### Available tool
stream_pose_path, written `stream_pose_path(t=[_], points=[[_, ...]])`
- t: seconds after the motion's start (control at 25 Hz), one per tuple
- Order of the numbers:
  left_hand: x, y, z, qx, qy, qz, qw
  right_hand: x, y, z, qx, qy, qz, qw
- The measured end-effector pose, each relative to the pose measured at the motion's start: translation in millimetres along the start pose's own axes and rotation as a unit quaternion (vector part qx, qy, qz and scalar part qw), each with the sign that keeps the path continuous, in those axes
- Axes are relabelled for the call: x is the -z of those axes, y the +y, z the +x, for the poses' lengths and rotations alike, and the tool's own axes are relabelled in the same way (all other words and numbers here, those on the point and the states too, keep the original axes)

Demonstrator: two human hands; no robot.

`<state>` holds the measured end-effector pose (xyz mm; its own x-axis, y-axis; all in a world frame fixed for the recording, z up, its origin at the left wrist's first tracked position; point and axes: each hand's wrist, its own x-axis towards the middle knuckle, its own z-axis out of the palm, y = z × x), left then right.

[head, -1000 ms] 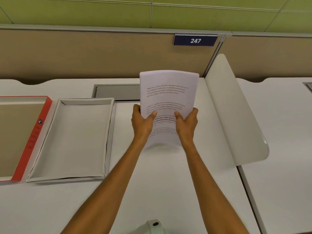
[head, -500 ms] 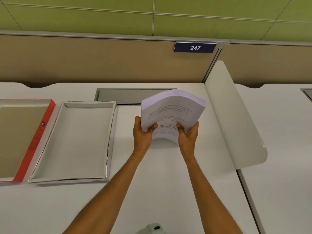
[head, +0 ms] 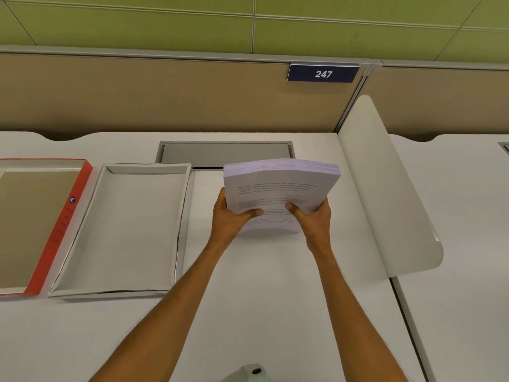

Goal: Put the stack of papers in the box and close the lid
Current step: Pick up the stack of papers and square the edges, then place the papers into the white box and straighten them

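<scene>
Paper fills both grips: my left hand (head: 231, 216) and right hand (head: 311, 216) clamp the thick white printed stack of papers (head: 281, 188) above the desk. The open white cardboard box (head: 124, 230) lies to my left, nearest my left hand, its long axis running away from me.

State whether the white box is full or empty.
Empty: the white box shows only its bare floor; both hands grip the paper stack.

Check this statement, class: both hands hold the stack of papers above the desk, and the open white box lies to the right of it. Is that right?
One detail is wrong. The head view shows the white box to the left of the stack of papers, which both hands, left hand and right hand, hold above the desk.
</scene>
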<state>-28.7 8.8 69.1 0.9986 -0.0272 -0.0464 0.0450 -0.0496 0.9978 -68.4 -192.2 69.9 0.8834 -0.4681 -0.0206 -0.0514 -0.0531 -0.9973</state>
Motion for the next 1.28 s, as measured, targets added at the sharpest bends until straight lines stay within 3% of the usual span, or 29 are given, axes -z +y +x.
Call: stream_pose_path(t=[0.52,0.84,1.04,1.28], points=[[4,-8,5,0.005,0.003,0.009,1.0,-6,14,-9,-0.007,0.048,0.001,0.999],[-10,4,7,0.048,0.059,-0.015,0.997,-27,1,-5,-0.013,0.092,-0.025,0.995],[-9,27,13,0.052,0.046,0.086,0.994,-29,-18,-2,-0.06,0.111,-0.053,0.991],[-4,39,29,0.08,0.024,0.221,0.972,-26,-37,10,-0.123,0.069,-0.248,0.958]])
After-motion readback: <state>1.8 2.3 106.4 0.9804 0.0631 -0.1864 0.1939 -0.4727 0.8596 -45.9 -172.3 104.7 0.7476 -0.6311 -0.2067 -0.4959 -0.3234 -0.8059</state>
